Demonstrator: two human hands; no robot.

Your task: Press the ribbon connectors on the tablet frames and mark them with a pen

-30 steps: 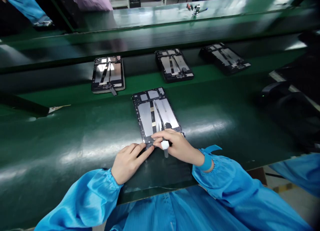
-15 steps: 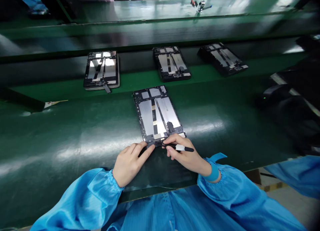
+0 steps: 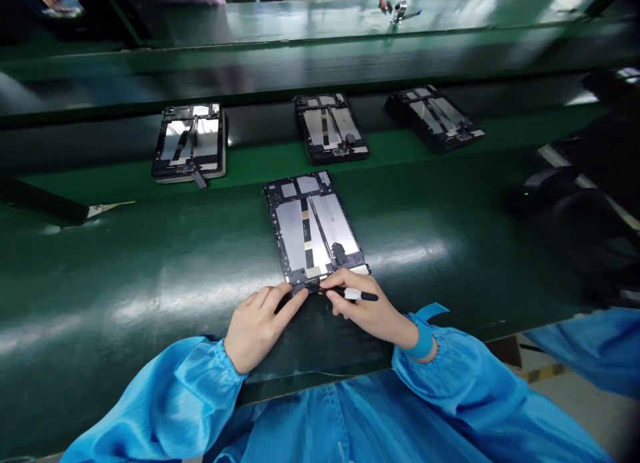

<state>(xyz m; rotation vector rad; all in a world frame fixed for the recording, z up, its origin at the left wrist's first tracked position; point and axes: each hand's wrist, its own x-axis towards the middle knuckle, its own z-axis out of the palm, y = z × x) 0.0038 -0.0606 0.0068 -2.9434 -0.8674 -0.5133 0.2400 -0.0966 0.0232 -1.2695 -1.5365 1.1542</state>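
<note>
An opened tablet [image 3: 320, 229] lies on the green bench in front of me, its silver battery panels and dark ribbon cables exposed. My left hand [image 3: 257, 323] grips its lower left edge, thumb and fingertips pressed at the rim. Between the thumb and fingers of my right hand [image 3: 363, 303] is a slim black-and-white pen-like tool [image 3: 353, 293]. Its dark tip points left at the tablet's lower edge, close to my left thumb. Exactly what the tip touches is too small to make out. A small black flap [image 3: 339, 252] stands up near the tablet's lower right.
Behind the bench, a lower strip carries three more opened tablets: the left one [image 3: 190, 143], the middle one [image 3: 331, 128] and the right one [image 3: 435, 118]. A dark post [image 3: 45, 201] juts in at left. Dark equipment [image 3: 555, 203] and a blue sleeve [image 3: 590, 353] are at right.
The three tablets at the back have shifted left together. My right hand and the tool have slid slightly left along the tablet's edge. My left hand stays nearly in place.
</note>
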